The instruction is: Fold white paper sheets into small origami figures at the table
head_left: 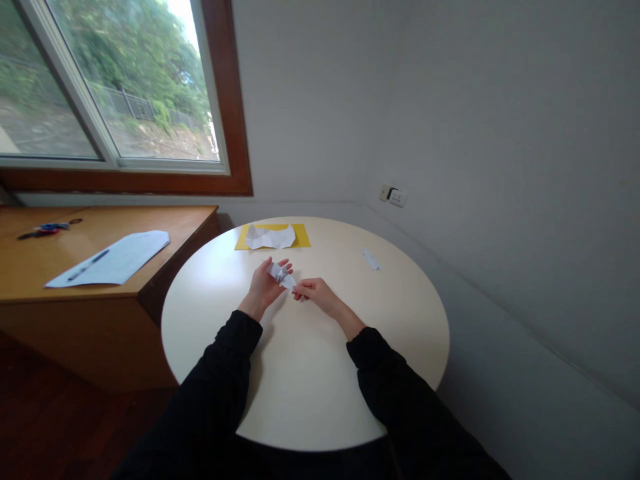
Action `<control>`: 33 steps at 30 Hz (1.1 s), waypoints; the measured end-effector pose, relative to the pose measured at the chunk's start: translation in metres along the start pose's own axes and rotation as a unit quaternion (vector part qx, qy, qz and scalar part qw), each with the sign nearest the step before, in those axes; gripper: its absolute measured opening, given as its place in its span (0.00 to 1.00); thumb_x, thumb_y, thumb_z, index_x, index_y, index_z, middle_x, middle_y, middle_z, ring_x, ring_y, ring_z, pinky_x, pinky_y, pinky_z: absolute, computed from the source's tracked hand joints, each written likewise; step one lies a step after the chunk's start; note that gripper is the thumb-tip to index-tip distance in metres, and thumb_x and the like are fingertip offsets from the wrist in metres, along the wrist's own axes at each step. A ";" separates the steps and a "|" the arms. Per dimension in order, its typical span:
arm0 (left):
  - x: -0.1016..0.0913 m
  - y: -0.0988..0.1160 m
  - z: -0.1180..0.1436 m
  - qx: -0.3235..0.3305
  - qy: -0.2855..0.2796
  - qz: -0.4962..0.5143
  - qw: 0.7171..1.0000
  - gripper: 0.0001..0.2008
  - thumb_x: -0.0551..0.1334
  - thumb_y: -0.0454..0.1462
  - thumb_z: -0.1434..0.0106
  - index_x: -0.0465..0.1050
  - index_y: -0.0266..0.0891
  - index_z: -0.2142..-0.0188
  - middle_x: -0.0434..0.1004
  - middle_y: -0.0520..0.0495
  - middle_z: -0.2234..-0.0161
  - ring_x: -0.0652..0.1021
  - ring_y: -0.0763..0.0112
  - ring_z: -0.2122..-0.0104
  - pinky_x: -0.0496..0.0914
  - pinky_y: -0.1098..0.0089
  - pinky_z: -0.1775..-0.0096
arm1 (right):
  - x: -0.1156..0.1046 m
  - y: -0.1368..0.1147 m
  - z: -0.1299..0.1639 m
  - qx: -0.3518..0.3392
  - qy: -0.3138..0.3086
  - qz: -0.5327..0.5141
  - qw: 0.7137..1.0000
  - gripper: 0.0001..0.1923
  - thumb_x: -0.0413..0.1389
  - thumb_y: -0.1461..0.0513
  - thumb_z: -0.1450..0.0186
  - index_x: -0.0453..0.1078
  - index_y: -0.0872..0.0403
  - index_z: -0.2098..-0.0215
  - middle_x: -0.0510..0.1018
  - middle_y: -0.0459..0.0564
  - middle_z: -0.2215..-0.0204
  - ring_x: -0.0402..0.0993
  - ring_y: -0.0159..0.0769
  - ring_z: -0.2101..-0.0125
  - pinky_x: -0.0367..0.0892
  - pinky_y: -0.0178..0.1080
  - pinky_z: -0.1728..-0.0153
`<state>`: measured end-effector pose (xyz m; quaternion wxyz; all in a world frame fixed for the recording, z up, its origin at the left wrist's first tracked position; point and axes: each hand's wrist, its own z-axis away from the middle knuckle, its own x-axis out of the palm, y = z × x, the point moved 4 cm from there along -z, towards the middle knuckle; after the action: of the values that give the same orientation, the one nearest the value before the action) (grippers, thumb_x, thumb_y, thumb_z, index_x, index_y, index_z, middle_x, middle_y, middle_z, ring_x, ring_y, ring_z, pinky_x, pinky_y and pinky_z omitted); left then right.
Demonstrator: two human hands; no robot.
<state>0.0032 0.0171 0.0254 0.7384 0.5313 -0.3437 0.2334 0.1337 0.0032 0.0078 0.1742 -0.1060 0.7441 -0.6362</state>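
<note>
Over the middle of a round cream table [305, 387], both my hands hold a small folded piece of white paper [281, 275]. My left hand [266, 285] cradles its far end with the fingers partly spread. My right hand [314, 291] pinches the near end between thumb and fingers. Both sleeves are black.
A yellow sheet [300, 235] with a crumpled white paper [271, 236] on it lies at the table's far edge. A small white paper scrap [371, 259] lies to the right. A wooden desk [30, 267] on the left carries a paper with a pen [113, 259] and scissors [45, 229]. Walls are close on the right.
</note>
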 end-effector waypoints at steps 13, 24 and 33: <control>0.000 0.001 0.002 0.020 0.059 -0.060 0.996 0.12 0.55 0.42 0.43 0.69 0.36 0.64 0.68 0.47 0.69 0.71 0.70 0.70 0.64 0.70 0.67 | -0.029 0.002 0.001 0.049 0.169 -0.123 0.977 0.13 0.59 0.54 0.52 0.69 0.57 0.77 0.72 0.45 0.79 0.65 0.26 0.77 0.56 0.32 0.74; 0.004 -0.002 0.002 0.011 0.068 -0.070 0.995 0.14 0.54 0.42 0.44 0.70 0.34 0.64 0.67 0.44 0.67 0.71 0.68 0.66 0.66 0.68 0.65 | -0.091 0.018 0.007 0.009 0.413 -0.157 0.897 0.09 0.57 0.58 0.51 0.65 0.55 0.76 0.67 0.40 0.84 0.64 0.25 0.80 0.55 0.30 0.79; 0.005 -0.002 0.004 0.006 0.076 -0.061 0.995 0.13 0.54 0.41 0.44 0.70 0.35 0.65 0.68 0.42 0.68 0.72 0.67 0.67 0.69 0.68 0.68 | -0.124 0.029 0.017 -0.006 0.509 -0.203 0.836 0.05 0.55 0.64 0.49 0.63 0.56 0.80 0.65 0.39 0.86 0.61 0.22 0.84 0.54 0.27 0.83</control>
<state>0.0064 0.0124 0.0289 0.7717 0.5366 -0.2523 0.2301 0.2564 0.0398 -0.0079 -0.3626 0.0835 0.6933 -0.6171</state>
